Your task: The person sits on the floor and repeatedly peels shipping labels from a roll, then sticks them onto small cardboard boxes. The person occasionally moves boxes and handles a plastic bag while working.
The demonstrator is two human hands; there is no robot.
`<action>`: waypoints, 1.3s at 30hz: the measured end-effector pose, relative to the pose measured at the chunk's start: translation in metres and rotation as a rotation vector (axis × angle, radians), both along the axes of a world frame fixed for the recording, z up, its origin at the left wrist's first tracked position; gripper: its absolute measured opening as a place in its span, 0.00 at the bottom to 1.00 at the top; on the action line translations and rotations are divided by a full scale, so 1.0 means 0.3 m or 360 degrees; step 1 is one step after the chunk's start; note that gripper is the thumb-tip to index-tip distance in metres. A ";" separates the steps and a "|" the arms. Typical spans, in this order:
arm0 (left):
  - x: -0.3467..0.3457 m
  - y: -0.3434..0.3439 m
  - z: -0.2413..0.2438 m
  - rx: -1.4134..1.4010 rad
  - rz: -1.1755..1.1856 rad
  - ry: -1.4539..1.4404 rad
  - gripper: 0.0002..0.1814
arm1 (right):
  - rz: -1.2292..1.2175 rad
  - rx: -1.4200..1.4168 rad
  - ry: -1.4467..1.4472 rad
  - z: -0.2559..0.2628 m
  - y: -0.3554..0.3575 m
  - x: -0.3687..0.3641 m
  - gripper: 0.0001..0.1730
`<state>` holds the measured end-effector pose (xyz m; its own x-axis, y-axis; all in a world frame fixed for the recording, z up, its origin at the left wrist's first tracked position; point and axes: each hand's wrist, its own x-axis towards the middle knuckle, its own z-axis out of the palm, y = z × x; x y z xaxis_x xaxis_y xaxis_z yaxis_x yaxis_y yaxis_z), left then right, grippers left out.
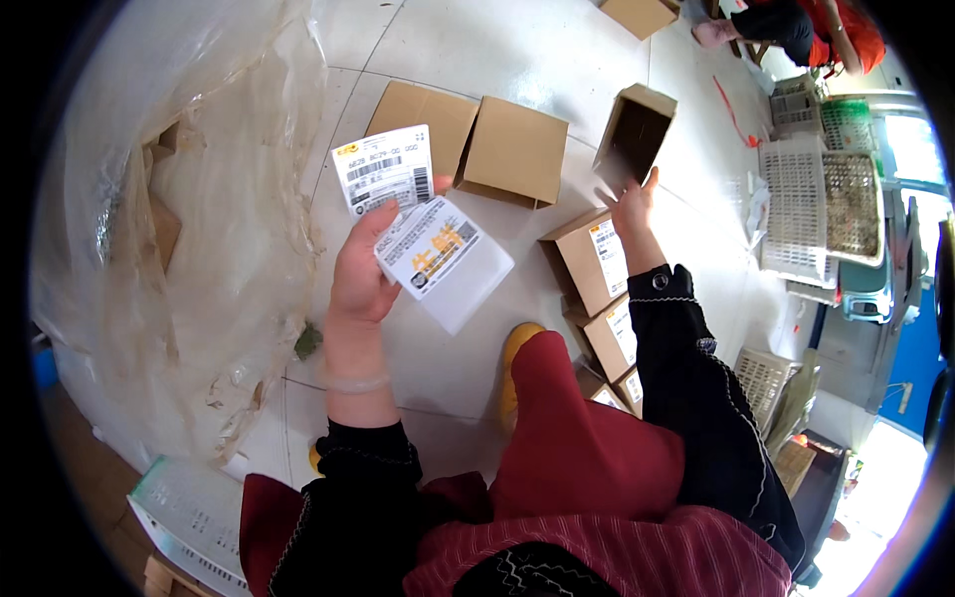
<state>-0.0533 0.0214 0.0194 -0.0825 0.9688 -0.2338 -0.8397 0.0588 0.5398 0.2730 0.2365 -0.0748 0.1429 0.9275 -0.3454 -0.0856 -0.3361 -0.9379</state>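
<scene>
Printed shipping labels (pixel 386 168) are pinched between the thumb and fingers of my left hand (pixel 365 261); a second part of them (pixel 448 250) hangs lower right, with a blank white lower half. My right hand (pixel 634 213) reaches to the near end of an open cardboard box (pixel 638 134), which is tilted with its dark inside showing. The fingers are spread and partly blurred, so whether they touch the box I cannot tell. Two plain cardboard boxes (pixel 515 149) (pixel 425 116) stand side by side beyond my left hand. Below my right hand, a row of labelled cardboard boxes (pixel 582 261) stands on the floor.
Crumpled clear plastic sheeting (pixel 231 224) covers the left side. White plastic crates (pixel 794 209) are stacked at the right, with another crate (pixel 186 522) at the lower left. A seated person in red (pixel 858 37) is at the top right, near a cardboard box (pixel 642 15).
</scene>
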 end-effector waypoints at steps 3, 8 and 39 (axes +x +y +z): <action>0.001 0.018 0.023 -0.0060 -0.0028 0.0243 0.26 | 0.0063 0.0126 -0.0532 -0.103 -0.077 0.067 0.49; -0.053 -0.045 0.047 -0.0130 -0.0014 0.0672 0.29 | 0.0236 0.0033 -0.0770 -0.034 -0.170 0.089 0.54; 0.067 0.171 -0.017 0.0047 0.0277 -0.0566 0.28 | 0.1690 -0.0189 -0.0407 0.328 -0.391 -0.274 0.45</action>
<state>-0.0331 0.0725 0.0143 -0.1648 0.9543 -0.2495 -0.9707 -0.1120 0.2128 0.1909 0.1193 0.0236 -0.6285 0.5832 -0.5147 0.4930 -0.2131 -0.8435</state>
